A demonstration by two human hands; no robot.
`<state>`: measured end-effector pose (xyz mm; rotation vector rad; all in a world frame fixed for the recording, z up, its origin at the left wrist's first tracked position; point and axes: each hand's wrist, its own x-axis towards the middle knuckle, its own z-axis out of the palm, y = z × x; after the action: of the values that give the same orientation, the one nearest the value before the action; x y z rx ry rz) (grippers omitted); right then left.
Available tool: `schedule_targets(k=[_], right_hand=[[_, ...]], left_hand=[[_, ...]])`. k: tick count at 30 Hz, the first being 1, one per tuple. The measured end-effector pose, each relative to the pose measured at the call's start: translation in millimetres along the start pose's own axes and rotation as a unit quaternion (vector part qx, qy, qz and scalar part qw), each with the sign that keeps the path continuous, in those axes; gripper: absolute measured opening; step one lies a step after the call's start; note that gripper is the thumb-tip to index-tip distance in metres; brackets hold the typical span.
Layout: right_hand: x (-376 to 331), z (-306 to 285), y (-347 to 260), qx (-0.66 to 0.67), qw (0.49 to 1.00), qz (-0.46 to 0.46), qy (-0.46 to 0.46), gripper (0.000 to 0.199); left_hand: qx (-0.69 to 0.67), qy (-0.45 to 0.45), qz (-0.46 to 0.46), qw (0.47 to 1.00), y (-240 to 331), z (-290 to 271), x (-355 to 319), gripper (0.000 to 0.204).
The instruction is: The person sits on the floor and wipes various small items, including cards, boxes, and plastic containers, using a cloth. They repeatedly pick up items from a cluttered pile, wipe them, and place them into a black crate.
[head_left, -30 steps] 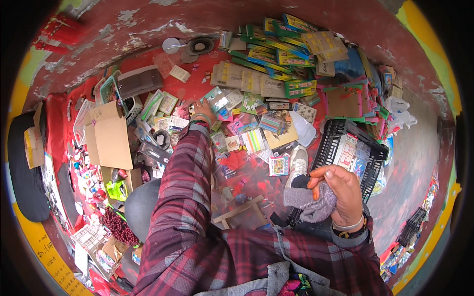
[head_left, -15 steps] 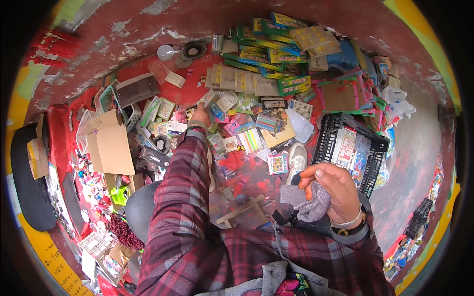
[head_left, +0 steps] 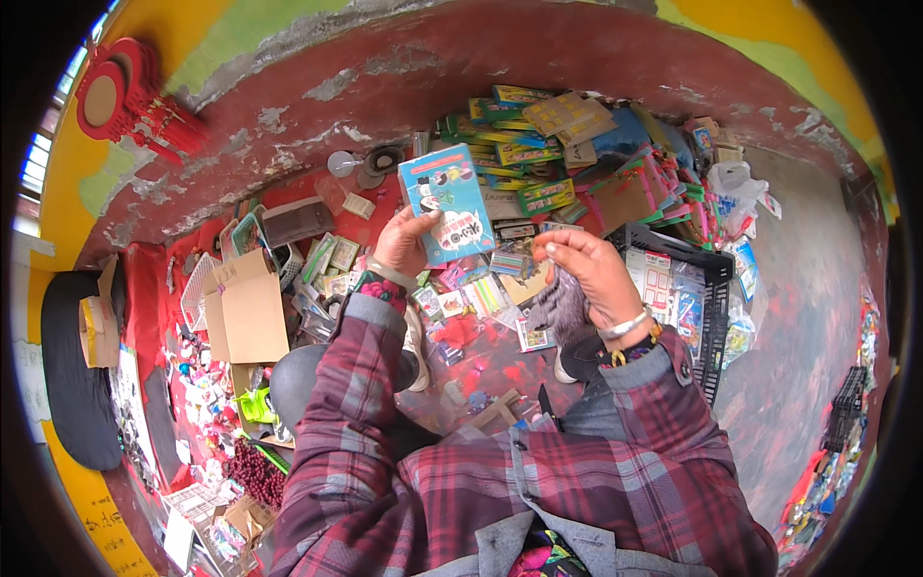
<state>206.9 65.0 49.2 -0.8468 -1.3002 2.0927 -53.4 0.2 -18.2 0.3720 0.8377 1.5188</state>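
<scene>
A blue booklet or flat box (head_left: 445,205) with cartoon pictures and a white burst is held up by my left hand (head_left: 401,238). The thumb lies on its front and the other fingers are behind it. My right hand (head_left: 589,270) is closed on a fuzzy grey-purple cloth (head_left: 564,308), which hangs below the fingers. The two hands are apart, the right one to the right of the blue booklet. Beneath them on the floor lie packets of coloured strips (head_left: 484,296) and small picture cards (head_left: 451,303).
A black plastic crate (head_left: 716,332) with packages stands at the right. Yellow-green packs (head_left: 546,195) are heaped by the far wall. An opened cardboard box (head_left: 252,313) and a dark red bead pile (head_left: 252,474) are at the left. A wooden frame piece (head_left: 498,412) lies near my feet.
My left hand has come up from the pile with the blue booklet in it. My right hand, still with the cloth, has moved left and away from my body. The view has tilted up.
</scene>
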Motion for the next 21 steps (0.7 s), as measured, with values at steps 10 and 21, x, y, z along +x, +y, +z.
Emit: schedule_targets(k=[10, 21], right_hand=[[0.5, 6.9, 10.7, 0.018, 0.996, 0.041, -0.072, 0.024], [20.5, 3.8, 31.6, 0.089, 0.990, 0.083, -0.065, 0.021]], left_hand=[[0.090, -0.039, -0.089, 0.991, -0.7, 79.1, -70.3, 0.022], [-0.155, -0.105, -0.096, 0.978, -14.8, 67.5, -64.6, 0.054]])
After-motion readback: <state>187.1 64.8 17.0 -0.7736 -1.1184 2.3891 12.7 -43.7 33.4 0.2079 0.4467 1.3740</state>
